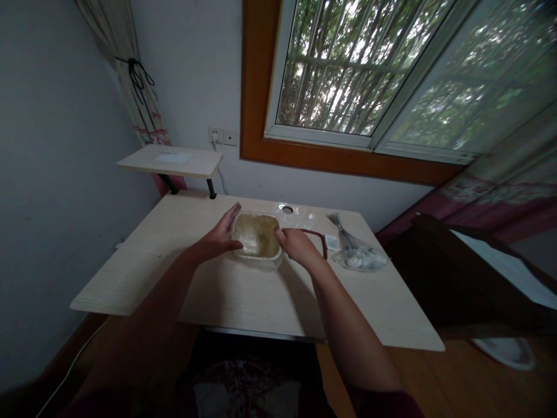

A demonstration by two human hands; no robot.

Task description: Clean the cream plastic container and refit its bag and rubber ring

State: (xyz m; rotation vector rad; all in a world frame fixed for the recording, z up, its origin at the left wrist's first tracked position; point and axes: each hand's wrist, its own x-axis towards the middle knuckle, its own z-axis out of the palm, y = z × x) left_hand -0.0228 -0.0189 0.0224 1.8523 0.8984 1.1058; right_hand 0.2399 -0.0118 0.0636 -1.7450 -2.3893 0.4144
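holding container (pixel 258 237) in two-handed grip (pixel 220 236) (pixel 297 246)

Two hands, a left hand (pixel 221 233) and a right hand (pixel 299 246), and one square container (pixel 261 263) are at center frame, with one desk (pixel 256 296) across the middle. One plastic bag (pixel 359 257) appears right of center. At upper left: one raised shelf (pixel 203 163), two black legs (pixel 211 188), one paper (pixel 173 157), two wall plates (pixel 230 137).

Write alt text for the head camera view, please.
A person's left hand and right hand grasp opposite sides of a square translucent container at a pale desk. A plastic bag lies to the right; a window is behind.
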